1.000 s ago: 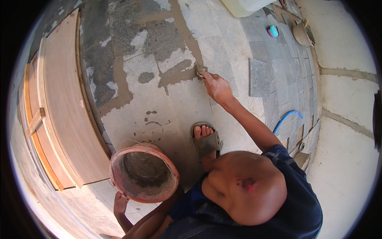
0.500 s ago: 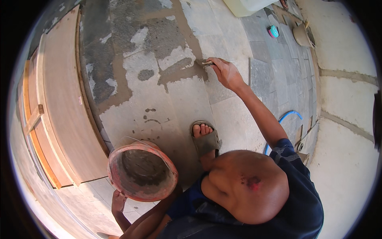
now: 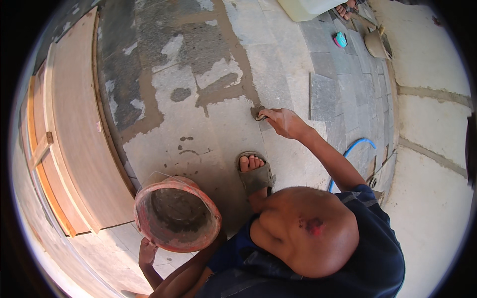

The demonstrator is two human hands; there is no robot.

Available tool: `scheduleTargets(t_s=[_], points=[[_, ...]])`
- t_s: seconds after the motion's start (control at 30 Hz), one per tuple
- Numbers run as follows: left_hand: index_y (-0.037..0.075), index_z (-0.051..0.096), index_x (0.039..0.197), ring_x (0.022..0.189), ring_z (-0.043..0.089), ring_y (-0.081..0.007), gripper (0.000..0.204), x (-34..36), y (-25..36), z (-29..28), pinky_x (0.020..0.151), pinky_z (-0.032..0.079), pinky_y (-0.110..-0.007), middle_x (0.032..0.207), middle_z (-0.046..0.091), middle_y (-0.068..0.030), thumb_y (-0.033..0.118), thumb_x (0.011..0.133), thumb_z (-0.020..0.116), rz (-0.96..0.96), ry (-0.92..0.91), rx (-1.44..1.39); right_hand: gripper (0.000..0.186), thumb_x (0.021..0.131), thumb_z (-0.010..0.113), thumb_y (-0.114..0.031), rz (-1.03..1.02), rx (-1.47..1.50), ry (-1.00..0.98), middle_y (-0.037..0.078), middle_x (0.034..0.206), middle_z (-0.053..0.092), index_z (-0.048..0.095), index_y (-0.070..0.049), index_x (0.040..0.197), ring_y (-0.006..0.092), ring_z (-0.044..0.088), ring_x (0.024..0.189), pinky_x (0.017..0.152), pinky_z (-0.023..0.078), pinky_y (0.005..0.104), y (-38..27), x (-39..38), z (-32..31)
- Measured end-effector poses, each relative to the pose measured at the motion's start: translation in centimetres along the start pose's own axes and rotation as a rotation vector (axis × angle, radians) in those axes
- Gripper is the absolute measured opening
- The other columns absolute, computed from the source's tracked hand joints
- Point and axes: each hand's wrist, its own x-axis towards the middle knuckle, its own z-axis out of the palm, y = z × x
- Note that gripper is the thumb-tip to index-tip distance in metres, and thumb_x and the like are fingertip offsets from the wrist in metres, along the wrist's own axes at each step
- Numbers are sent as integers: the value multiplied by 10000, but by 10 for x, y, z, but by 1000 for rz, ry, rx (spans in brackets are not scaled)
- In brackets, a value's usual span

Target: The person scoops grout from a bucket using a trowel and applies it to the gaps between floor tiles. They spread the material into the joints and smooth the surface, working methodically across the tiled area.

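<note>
My right hand (image 3: pixel 284 122) pinches a small, thin, curved dark-grey piece, like a flexible scraper (image 3: pixel 258 113), and presses it to the floor. It sits at the lower end of a band of wet grey-brown grout (image 3: pixel 243 62) that runs along a joint between stone tiles (image 3: pixel 228 121). Below and left, a reddish bucket (image 3: pixel 211 206) with a wire handle tilts toward me, grey paste coating its inside. My left hand (image 3: pixel 147 252) grips the bucket low on its near left side; some of its fingers are hidden behind it.
My sandalled foot (image 3: pixel 256 171) and bent knee (image 3: pixel 303 233) are close by. Wooden panels (image 3: pixel 74 124) lie left. A loose grey tile (image 3: pixel 322 97), blue hose (image 3: pixel 360 142), teal-and-pink item (image 3: pixel 340 39), second bucket (image 3: pixel 376 43), whitish container (image 3: pixel 308 7) and another person's foot (image 3: pixel 343 12) are to the right and far side.
My right hand has drawn the scraper toward me along the joint, leaving grout along its path. The other person's foot shows more at the top right. My left hand and the bucket barely move.
</note>
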Motion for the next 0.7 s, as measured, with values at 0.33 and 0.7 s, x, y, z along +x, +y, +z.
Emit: scheduleTargets(t_s=[0.33,0.7], points=[[99,585,767,597,326,-18,355,-10,29,19,537,232,-215,657,464,83,410,937,609,119,69,100,222,948,562,-98,-10,529,77,93,758,631,592,-40,1160,158,615,663,667,503,308,-112,7,-58],[97,485,662,651,326,-44,399,28,174,95,635,283,-212,661,420,86,333,961,602,345,272,364,350,867,550,-64,-674,-72,-528,137,1002,654,551,-64,1216,378,641,843,735,520,443,-280,56,34]])
